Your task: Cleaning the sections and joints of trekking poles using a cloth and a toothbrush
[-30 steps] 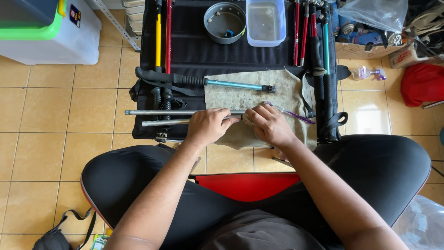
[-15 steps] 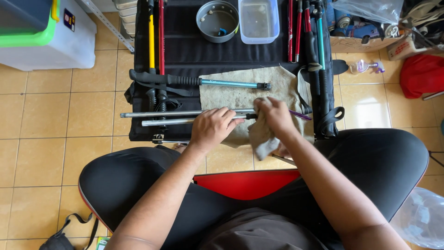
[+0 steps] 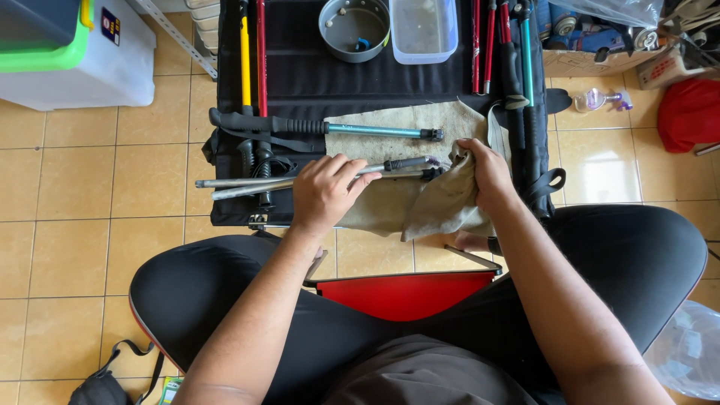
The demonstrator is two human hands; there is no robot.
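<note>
Head camera looks steeply down, close over the lap.

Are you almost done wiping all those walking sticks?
Hard to say. In hand: the left hand steadies two silver pole sections while the right hand grips a beige rag at their tips. A teal-shafted trekking pole lies apart on the cloth; whether it is clean is unclear. Yellow and red poles and more poles lie untouched, probably left.

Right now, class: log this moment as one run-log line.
left hand: pinning grey pole sections | right hand: gripping beige cloth at pole tips | surface: black mat
</note>
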